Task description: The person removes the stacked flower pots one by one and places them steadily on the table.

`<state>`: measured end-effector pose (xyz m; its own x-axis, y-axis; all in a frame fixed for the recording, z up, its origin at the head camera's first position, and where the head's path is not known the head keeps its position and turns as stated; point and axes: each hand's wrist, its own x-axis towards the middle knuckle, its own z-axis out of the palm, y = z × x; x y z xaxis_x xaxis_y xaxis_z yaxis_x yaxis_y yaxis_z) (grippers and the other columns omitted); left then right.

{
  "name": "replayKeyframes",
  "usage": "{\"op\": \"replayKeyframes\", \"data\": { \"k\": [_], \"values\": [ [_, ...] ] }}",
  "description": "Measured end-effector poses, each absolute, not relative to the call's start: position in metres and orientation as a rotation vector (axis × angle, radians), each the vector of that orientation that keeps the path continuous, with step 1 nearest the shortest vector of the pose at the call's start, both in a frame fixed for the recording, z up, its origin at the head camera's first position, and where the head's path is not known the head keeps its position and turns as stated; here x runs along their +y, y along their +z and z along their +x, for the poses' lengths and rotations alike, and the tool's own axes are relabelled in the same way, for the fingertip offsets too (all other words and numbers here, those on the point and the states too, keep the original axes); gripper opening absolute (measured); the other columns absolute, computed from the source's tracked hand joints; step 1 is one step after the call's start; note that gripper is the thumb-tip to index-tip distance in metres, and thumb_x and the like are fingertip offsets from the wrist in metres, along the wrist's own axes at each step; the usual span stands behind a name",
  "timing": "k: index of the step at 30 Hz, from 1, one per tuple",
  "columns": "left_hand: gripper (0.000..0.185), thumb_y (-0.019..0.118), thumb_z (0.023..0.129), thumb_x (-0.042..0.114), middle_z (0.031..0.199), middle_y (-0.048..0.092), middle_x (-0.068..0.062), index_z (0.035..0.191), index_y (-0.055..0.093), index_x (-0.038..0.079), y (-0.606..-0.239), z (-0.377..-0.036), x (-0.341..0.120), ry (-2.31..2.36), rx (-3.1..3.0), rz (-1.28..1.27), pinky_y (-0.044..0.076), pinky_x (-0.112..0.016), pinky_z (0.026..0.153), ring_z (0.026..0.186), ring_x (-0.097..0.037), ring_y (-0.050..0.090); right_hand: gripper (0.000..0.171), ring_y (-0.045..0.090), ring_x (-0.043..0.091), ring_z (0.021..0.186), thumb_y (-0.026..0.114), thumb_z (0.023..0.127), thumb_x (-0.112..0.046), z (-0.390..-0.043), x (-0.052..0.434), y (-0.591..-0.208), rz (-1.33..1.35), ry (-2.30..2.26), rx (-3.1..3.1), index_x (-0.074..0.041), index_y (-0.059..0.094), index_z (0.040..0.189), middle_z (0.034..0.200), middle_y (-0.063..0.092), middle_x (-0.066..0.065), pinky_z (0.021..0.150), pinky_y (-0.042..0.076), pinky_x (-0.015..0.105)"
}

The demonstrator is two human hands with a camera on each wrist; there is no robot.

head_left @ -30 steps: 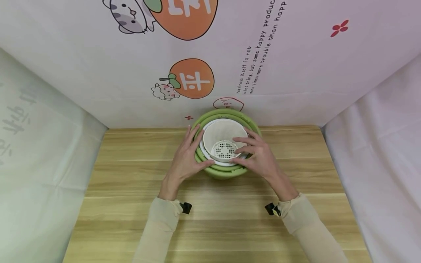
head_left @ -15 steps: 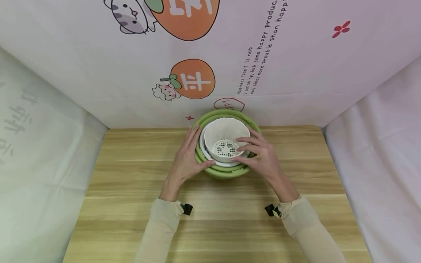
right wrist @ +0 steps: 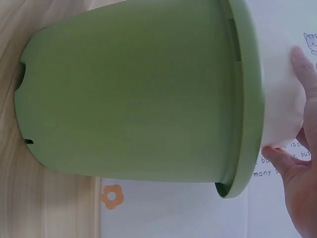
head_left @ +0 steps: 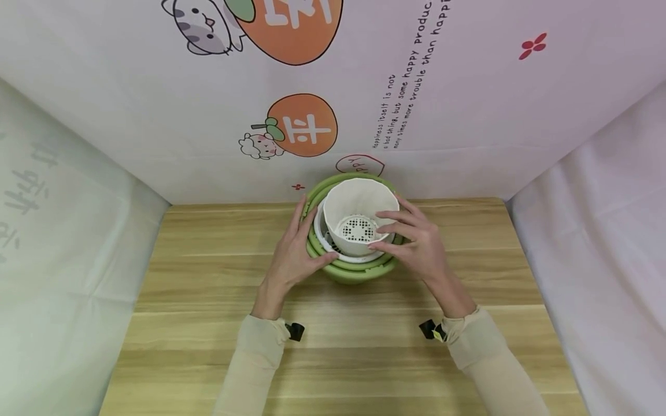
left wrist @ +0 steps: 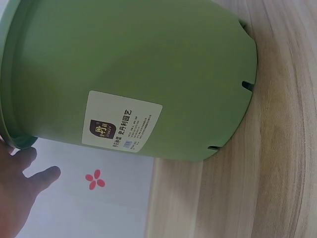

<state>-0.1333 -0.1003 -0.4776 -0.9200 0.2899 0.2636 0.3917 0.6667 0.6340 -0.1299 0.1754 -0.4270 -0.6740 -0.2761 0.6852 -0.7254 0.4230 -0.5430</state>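
Observation:
In the head view, a small white flowerpot [head_left: 350, 199] with a perforated base stands tilted and partly raised from a stack of nested pots. My right hand [head_left: 418, 242] grips its right side, thumb on the near wall, two fingers over the opening. In the right wrist view, its white wall [right wrist: 280, 84] shows above the green rim. Below it are a white rim [head_left: 325, 245] and the large green flowerpot [left wrist: 163, 59], which bears a paper label [left wrist: 121, 121]. My left hand [head_left: 293, 251] rests spread along the left side of the stack's rims, its thumb on the white rim.
The stack stands on a wooden table [head_left: 333, 358], close against the white printed backdrop [head_left: 447, 173]. White cloth walls [head_left: 57, 260] rise on the left and right. Small black devices [head_left: 295, 331] sit at both cuffs.
The small white flowerpot has risen and shifted slightly to the back right, with my right hand following. More of the white rim below shows. My left hand stays nearly in place.

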Motion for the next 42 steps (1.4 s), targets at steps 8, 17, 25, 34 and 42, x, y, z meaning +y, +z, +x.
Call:
{"op": "replayKeyframes", "data": {
  "k": [8,17,25,34,42],
  "values": [
    [0.114,0.063,0.075,0.078,0.166,-0.007,0.013,0.16,0.02,0.017,-0.478,-0.134,-0.1,-1.115,-2.753,-0.549,0.044,-0.059,0.1,0.142,-0.038,0.034,0.029,0.051,0.043,0.129,0.094,0.058,-0.019,-0.13,0.177,-0.415,0.842,1.19,-2.133,-0.004,0.078,0.077,0.104,0.075,0.014,0.108,0.041,0.048],
    [0.116,0.064,0.072,0.08,0.166,-0.006,0.014,0.161,0.017,0.021,-0.477,-0.132,-0.099,-1.146,-2.76,-0.533,0.046,-0.06,0.098,0.141,-0.037,0.035,0.04,0.051,0.044,0.128,0.082,0.075,-0.042,-0.128,0.181,-0.404,0.828,1.199,-2.104,-0.003,0.078,0.078,0.101,0.075,0.014,0.11,0.04,0.047],
    [0.114,0.072,0.073,0.069,0.166,-0.005,0.014,0.161,0.017,0.022,-0.478,-0.132,-0.098,-1.144,-2.761,-0.521,0.046,-0.06,0.097,0.139,-0.038,0.038,0.04,0.052,0.046,0.126,0.083,0.077,-0.041,-0.125,0.187,-0.394,0.827,1.191,-2.053,-0.001,0.078,0.077,0.1,0.075,0.016,0.108,0.042,0.048],
    [0.112,0.077,0.073,0.063,0.165,-0.005,0.017,0.16,0.019,0.022,-0.477,-0.13,-0.098,-1.156,-2.774,-0.495,0.048,-0.062,0.092,0.134,-0.042,0.044,0.04,0.054,0.048,0.123,0.084,0.075,-0.04,-0.124,0.194,-0.386,0.803,1.171,-2.01,0.0,0.077,0.075,0.097,0.074,0.02,0.108,0.041,0.051],
    [0.111,0.069,0.074,0.071,0.167,-0.001,0.01,0.16,0.019,0.022,-0.477,-0.129,-0.098,-1.128,-2.777,-0.496,0.052,-0.06,0.087,0.124,-0.044,0.052,0.045,0.053,0.05,0.123,0.083,0.075,-0.042,-0.123,0.203,-0.38,0.737,1.156,-2.009,0.003,0.076,0.073,0.096,0.073,0.023,0.105,0.043,0.052]
  ]
}}
